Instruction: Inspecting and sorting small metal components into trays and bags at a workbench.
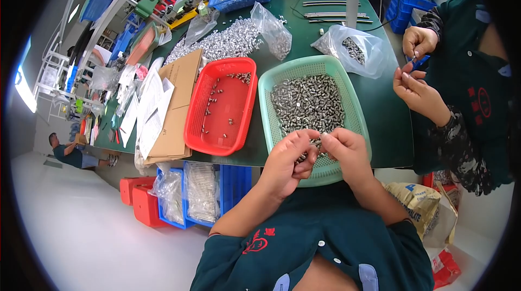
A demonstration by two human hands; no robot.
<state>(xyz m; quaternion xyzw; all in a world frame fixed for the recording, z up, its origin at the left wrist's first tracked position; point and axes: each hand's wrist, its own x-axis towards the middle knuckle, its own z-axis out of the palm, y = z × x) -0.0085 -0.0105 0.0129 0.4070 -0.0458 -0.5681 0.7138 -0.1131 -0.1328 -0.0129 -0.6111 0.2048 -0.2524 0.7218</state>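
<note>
Pale-green basket of small metal parts at the table's near edge — left hand curled around several metal parts above it, right hand pinched beside its fingertips, exact grip unclear, red basket toward the left — co-worker's hands at the right edge.

In front of me, the small cylindrical grey metal parts look smooth and hard, with a dull steely sheen broken by bright glints. The pale green rectangular perforated basket around them is plastic with a soft satin look, while the red rectangular slotted basket is shinier plastic. I see a smooth dark green tabletop, a heap of bright silvery metallic pieces, and a crinkled, glossy clear plastic bag. The flat brown cardboard is matt, as is my dark green cloth shirt.
</note>
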